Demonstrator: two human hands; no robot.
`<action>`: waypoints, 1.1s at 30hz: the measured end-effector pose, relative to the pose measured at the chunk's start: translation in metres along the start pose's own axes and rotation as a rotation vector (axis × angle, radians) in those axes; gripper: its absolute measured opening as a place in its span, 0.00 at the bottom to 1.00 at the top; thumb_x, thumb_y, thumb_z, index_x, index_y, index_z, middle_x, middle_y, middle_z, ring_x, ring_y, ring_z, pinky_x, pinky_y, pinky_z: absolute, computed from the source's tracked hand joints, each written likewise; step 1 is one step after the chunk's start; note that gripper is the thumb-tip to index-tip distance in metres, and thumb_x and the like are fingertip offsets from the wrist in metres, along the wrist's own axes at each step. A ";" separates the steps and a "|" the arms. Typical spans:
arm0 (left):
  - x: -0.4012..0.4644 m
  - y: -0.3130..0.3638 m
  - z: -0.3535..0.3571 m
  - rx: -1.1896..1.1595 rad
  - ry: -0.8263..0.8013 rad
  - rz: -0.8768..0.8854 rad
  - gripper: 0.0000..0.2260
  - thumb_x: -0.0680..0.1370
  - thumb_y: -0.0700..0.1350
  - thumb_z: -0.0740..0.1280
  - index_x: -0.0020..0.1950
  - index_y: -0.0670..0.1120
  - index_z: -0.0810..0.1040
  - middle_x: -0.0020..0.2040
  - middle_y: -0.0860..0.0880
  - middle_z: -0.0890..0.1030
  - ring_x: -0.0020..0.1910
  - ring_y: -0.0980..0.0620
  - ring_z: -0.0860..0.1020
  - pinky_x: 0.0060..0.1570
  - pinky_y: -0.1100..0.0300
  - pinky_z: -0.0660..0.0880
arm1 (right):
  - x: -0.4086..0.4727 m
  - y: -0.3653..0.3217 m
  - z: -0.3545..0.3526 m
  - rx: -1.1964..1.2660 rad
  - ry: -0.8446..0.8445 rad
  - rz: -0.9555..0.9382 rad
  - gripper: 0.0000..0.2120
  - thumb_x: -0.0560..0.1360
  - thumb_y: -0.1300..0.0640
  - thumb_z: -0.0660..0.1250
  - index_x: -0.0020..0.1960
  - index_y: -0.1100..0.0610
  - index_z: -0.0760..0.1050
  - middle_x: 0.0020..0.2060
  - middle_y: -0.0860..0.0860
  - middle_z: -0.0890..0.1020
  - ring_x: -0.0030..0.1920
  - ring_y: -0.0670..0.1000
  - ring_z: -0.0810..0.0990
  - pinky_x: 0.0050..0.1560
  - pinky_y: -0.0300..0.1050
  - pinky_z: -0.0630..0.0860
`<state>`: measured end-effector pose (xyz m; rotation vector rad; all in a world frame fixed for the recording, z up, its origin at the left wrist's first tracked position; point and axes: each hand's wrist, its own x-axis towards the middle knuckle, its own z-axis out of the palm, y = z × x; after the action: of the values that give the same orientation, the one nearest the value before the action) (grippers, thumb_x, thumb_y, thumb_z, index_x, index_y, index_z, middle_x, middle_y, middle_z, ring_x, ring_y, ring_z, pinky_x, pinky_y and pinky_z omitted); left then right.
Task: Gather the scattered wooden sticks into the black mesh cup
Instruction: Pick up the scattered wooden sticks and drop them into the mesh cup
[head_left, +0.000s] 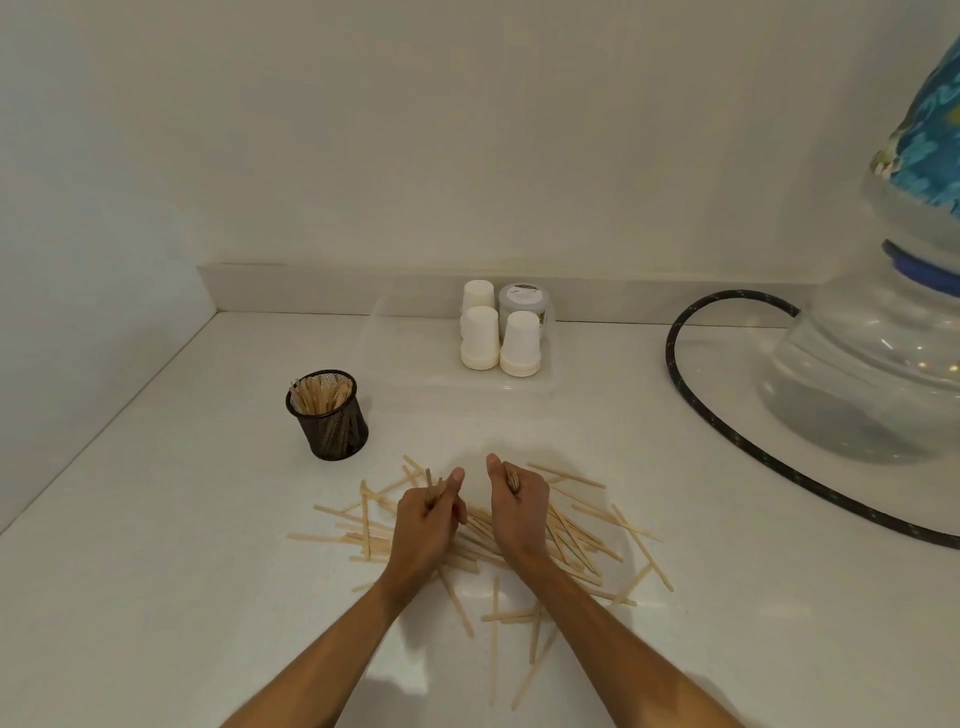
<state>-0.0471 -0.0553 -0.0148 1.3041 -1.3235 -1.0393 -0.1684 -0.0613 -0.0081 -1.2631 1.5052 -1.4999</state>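
Several pale wooden sticks (587, 540) lie scattered in a loose pile on the white counter, in front of me at the middle. My left hand (426, 525) is closed around a few sticks above the left part of the pile, thumb raised. My right hand (519, 509) is closed around a small bundle of sticks just to its right. The black mesh cup (332, 418) stands upright behind and left of the pile, apart from both hands, with many sticks standing in it.
A clear tray (395, 332) at the back holds white paper cups (521, 344) and a lidded jar (523, 299). A large clear water bottle (872, 364) stands at the right, with a black hose (691, 405) curving across the counter. Walls close the left side and back.
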 end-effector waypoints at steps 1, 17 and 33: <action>-0.001 -0.004 -0.001 0.006 0.015 0.001 0.26 0.80 0.59 0.61 0.27 0.45 0.78 0.21 0.45 0.71 0.22 0.53 0.70 0.28 0.66 0.68 | 0.000 0.000 0.000 -0.006 0.001 0.001 0.27 0.81 0.55 0.63 0.26 0.50 0.56 0.21 0.45 0.58 0.25 0.45 0.56 0.28 0.38 0.57; -0.012 0.000 -0.012 -0.082 0.112 -0.018 0.28 0.79 0.60 0.63 0.26 0.43 0.75 0.21 0.47 0.64 0.22 0.54 0.62 0.26 0.65 0.64 | -0.002 -0.002 0.002 -0.013 -0.005 -0.021 0.27 0.81 0.53 0.62 0.27 0.50 0.55 0.22 0.45 0.57 0.25 0.45 0.55 0.28 0.39 0.56; 0.006 0.013 -0.006 -0.085 0.110 -0.012 0.30 0.82 0.61 0.53 0.30 0.43 0.77 0.21 0.49 0.65 0.22 0.55 0.65 0.25 0.65 0.64 | 0.009 -0.020 0.009 0.055 -0.057 0.044 0.28 0.81 0.42 0.56 0.25 0.52 0.58 0.20 0.47 0.61 0.23 0.48 0.59 0.26 0.43 0.59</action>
<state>-0.0428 -0.0605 0.0000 1.2886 -1.1784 -1.0068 -0.1592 -0.0702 0.0117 -1.2230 1.4359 -1.4557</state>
